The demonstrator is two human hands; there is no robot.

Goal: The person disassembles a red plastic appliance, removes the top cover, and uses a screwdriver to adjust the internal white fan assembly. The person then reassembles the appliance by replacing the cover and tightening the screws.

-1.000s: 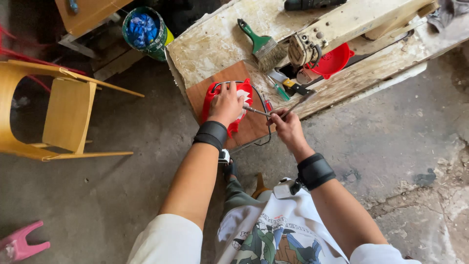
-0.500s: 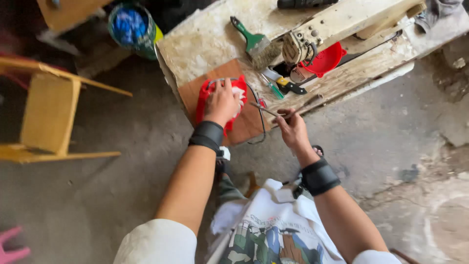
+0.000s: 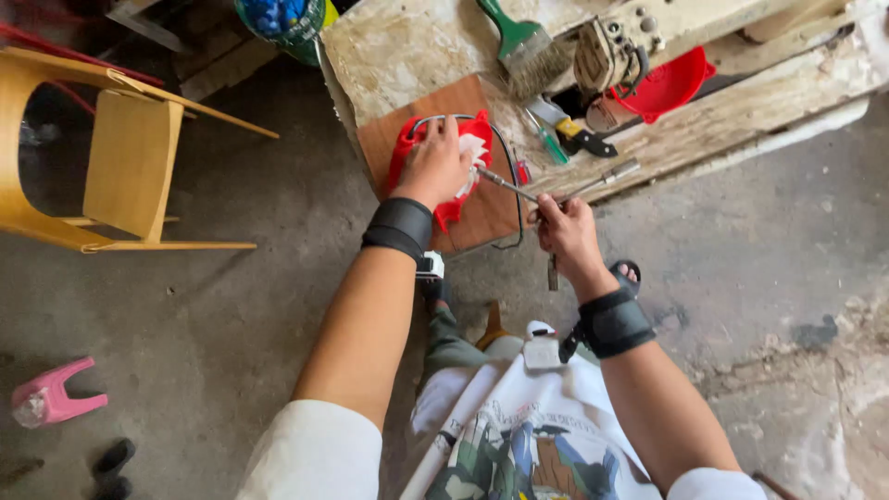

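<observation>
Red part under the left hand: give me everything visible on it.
The red part looks like moulded plastic, irregular in outline, with a white patch showing by the fingers. It lies flat on a brown board at the bench's edge. The left hand presses down on it, hiding most of it. A thin dark wire loops around its right side.
</observation>
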